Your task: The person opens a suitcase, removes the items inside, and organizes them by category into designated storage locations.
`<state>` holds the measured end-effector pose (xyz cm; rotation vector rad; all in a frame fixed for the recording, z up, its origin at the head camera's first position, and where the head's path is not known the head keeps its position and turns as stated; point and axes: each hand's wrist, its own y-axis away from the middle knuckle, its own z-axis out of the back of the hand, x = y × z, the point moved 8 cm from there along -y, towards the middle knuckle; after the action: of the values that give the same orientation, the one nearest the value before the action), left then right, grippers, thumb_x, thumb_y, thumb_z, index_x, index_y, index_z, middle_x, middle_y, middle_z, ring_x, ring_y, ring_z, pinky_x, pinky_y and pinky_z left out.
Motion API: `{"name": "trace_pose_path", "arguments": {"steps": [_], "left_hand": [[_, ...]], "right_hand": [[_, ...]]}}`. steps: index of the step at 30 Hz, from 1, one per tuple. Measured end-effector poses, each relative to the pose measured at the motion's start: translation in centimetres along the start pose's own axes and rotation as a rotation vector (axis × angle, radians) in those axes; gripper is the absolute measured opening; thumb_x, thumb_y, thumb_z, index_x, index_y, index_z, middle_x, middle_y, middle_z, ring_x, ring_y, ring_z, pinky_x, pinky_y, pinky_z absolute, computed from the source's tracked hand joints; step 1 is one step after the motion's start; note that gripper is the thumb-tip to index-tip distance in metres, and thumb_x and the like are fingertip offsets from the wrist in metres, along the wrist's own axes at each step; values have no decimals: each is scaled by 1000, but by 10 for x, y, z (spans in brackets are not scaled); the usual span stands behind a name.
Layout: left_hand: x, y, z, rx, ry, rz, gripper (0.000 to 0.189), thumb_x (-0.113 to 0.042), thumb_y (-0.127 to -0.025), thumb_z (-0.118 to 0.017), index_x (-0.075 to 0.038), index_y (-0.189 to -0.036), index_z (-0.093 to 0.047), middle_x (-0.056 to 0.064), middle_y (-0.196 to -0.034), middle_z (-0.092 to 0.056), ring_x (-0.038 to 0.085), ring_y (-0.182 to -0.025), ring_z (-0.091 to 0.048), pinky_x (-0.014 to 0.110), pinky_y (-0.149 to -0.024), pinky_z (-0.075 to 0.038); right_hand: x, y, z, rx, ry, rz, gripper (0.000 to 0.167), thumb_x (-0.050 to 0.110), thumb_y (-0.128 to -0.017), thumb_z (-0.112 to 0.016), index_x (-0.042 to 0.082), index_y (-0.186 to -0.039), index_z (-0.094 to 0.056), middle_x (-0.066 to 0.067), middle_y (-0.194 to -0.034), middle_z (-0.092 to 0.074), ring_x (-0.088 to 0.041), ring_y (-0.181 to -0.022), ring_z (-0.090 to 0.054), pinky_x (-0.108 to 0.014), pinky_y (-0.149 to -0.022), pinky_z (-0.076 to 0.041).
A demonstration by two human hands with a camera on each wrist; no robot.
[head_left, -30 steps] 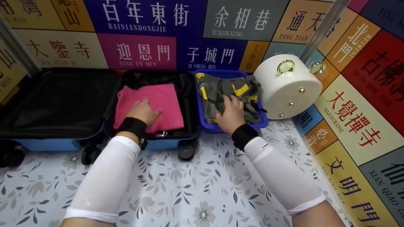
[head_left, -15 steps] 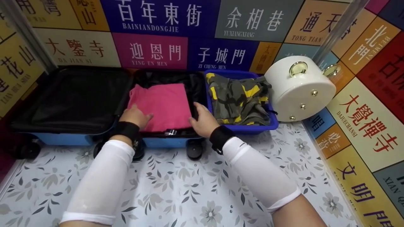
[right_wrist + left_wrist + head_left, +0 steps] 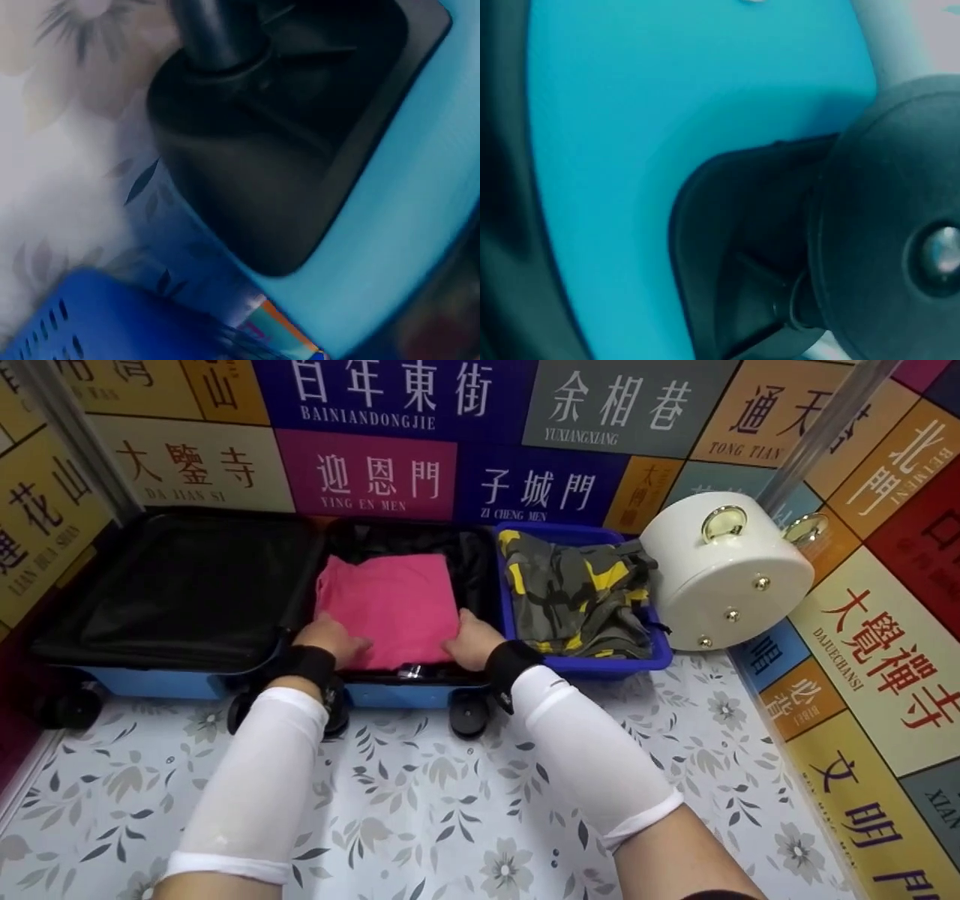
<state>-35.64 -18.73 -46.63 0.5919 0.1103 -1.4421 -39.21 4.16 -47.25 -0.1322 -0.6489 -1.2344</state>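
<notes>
A folded pink garment (image 3: 390, 607) lies in the right half of an open suitcase (image 3: 401, 696) with a black lining and blue shell. My left hand (image 3: 336, 641) grips its left front edge, thumb over the cloth and fingertips hidden down the side. At the opposite edge my right hand (image 3: 476, 641) holds it the same way. Neither hand shows in its own wrist view. The left wrist view has the blue shell (image 3: 615, 150) and a black wheel (image 3: 885, 225); the right wrist view has a black wheel housing (image 3: 255, 165).
To the right, a blue basket (image 3: 660, 660) holds a folded grey, black and yellow camouflage garment (image 3: 577, 600). A white round case (image 3: 720, 574) stands beyond it. The suitcase's other half (image 3: 180, 592) lies at left. Sign-printed walls (image 3: 367, 472) close off the back and right.
My right hand has moved left from over the camouflage garment to the pink garment's right edge. My left hand has slid from on top of the pink garment to its left edge.
</notes>
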Motion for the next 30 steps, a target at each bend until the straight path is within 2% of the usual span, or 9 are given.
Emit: {"name": "trace_pose_path", "arguments": {"steps": [4,7,11,12,16,21,23,26,30], "left_hand": [[0,-1,-9,66,-10,3,87,-53,-99,-58,20,-146,-48,36,-160,-34,48,-134,-56,55,-118,-45],[1,-4,-15,103,0,7,103,-57,-96,-66,20,-155,-32,36,-165,-29,48,-141,-52,55,-121,-43],[3,-7,-16,113,45,21,121,-52,-90,-76,17,-162,-7,34,-168,-28,47,-147,-47,52,-124,-41],[3,-7,-16,110,49,19,121,-49,-90,-77,17,-162,-7,35,-168,-28,47,-147,-47,53,-124,-41],[4,-6,-14,91,36,27,114,-43,-91,-78,18,-161,-12,36,-161,-38,48,-142,-52,53,-122,-43],[2,-4,-13,86,21,36,119,-41,-90,-80,22,-159,-6,38,-162,-34,48,-144,-49,52,-123,-42],[2,-5,-13,90,0,33,120,-40,-90,-80,23,-159,-5,39,-164,-31,49,-145,-48,51,-124,-42],[0,-7,-13,89,-32,16,108,-38,-90,-80,23,-157,-20,37,-163,-34,48,-142,-51,51,-122,-44],[-1,-9,-13,67,-45,-9,90,-30,-90,-79,20,-151,-35,36,-155,-46,47,-135,-57,51,-117,-48]], "right_hand": [[-3,-6,-6,59,-39,-25,74,26,-104,-60,-8,-162,-29,-24,-153,-58,-31,-145,-54,-38,-125,-40],[-6,-9,-10,99,-93,-48,74,25,-103,-60,-7,-162,-30,-23,-157,-54,-31,-148,-51,-38,-126,-38],[-11,-13,-13,116,-162,-86,75,25,-102,-62,-7,-162,-32,-23,-160,-51,-32,-150,-48,-38,-127,-36],[-12,-14,-13,117,-177,-91,73,24,-102,-63,-7,-161,-34,-23,-159,-52,-32,-149,-49,-38,-127,-37],[-15,-17,-15,117,-213,-97,66,23,-101,-64,-8,-155,-42,-21,-152,-57,-29,-138,-55,-38,-122,-42],[-17,-18,-14,73,-212,-101,48,17,-98,-60,-8,-139,-58,-19,-131,-65,-25,-109,-58,-36,-101,-52],[-17,-20,-12,28,-211,-89,42,15,-97,-59,-8,-132,-62,-17,-122,-66,-24,-103,-58,-34,-95,-52],[-17,-22,-8,-43,-252,-71,41,13,-98,-60,-8,-133,-64,-11,-110,-67,-20,-98,-59,-28,-90,-51],[-18,-23,-7,-87,-380,-66,49,5,-93,-64,-9,-141,-60,-5,-96,-66,-13,-82,-59,-22,-76,-49]]}}
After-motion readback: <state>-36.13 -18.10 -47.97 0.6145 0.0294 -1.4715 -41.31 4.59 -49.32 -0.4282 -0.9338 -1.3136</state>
